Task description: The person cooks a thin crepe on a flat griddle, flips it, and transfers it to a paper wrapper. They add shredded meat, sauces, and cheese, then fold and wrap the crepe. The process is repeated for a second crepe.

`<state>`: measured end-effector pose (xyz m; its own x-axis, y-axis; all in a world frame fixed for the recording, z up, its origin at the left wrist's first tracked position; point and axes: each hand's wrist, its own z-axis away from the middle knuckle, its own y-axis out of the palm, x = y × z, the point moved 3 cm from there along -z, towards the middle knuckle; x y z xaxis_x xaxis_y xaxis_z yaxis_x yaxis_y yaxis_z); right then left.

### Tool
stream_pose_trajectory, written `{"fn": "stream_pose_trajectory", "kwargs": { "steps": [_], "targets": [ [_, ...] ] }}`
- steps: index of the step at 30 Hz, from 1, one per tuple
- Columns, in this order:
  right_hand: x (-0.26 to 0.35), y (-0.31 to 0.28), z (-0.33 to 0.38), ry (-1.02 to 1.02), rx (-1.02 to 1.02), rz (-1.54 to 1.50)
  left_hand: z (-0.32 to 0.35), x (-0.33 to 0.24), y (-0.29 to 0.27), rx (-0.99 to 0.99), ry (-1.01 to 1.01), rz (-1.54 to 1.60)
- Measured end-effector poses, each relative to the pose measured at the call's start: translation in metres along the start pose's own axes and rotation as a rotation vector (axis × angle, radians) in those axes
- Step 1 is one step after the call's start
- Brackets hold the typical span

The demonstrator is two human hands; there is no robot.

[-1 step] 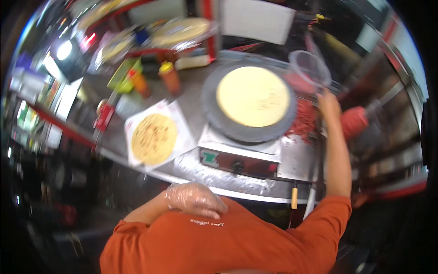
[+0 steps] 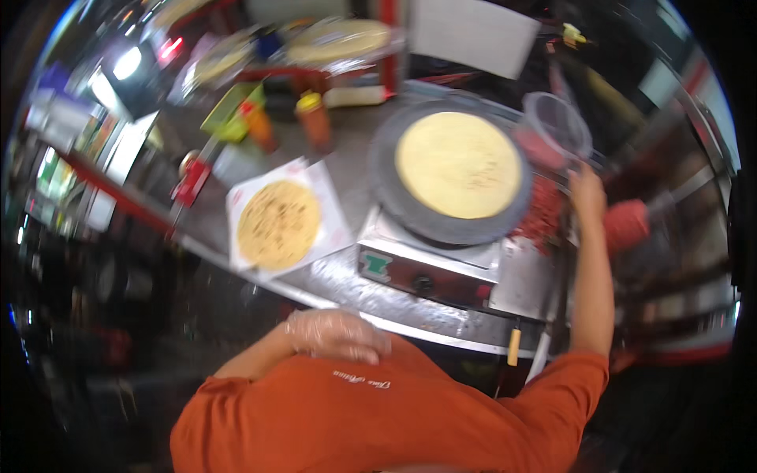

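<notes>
My left hand (image 2: 337,334), in a clear plastic glove, rests against the front of my orange shirt. It holds nothing, and its fingers lie loosely stretched to the right. At the far right, my right hand (image 2: 587,195) is bare and reaches to the near rim of a clear plastic tub (image 2: 585,135). Its fingers look pressed together; blur hides what they grip. A pale round crepe (image 2: 457,165) lies on a dark round griddle (image 2: 386,189) between the hands and beyond them. Another flat crepe (image 2: 277,225), browned in spots, sits on white paper (image 2: 335,209) at the left.
The griddle's metal burner (image 2: 430,272) has a front knob. Reddish shredded food (image 2: 542,217) lies right of it. Two sauce bottles (image 2: 314,122) stand by a green container (image 2: 229,114). A wooden handle (image 2: 514,347) juts past the counter's front edge. Wrapped crepes (image 2: 339,41) fill a back shelf.
The whole scene has shifted slightly to the right in the picture. Both hands keep nearly the same places relative to the shirt and the tub.
</notes>
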<state>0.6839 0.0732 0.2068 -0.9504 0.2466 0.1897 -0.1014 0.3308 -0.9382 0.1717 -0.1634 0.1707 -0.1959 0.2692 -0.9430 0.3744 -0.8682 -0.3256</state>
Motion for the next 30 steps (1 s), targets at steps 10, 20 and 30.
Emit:
{"fn": "stream_pose_trajectory", "kwargs": {
  "steps": [10,20,30],
  "targets": [
    [-0.022,-0.012,0.112,0.251,0.135,-0.465,0.217,0.174,-0.159,-1.292,-0.513,-0.584],
    [0.022,0.022,0.196,0.09,-0.326,-0.213,0.198,0.266,-0.286,-0.658,-0.919,-0.63],
    [0.306,0.026,0.428,0.405,-0.434,-0.894,0.215,0.26,-0.337,-0.966,-0.212,-0.322]
  ]
}}
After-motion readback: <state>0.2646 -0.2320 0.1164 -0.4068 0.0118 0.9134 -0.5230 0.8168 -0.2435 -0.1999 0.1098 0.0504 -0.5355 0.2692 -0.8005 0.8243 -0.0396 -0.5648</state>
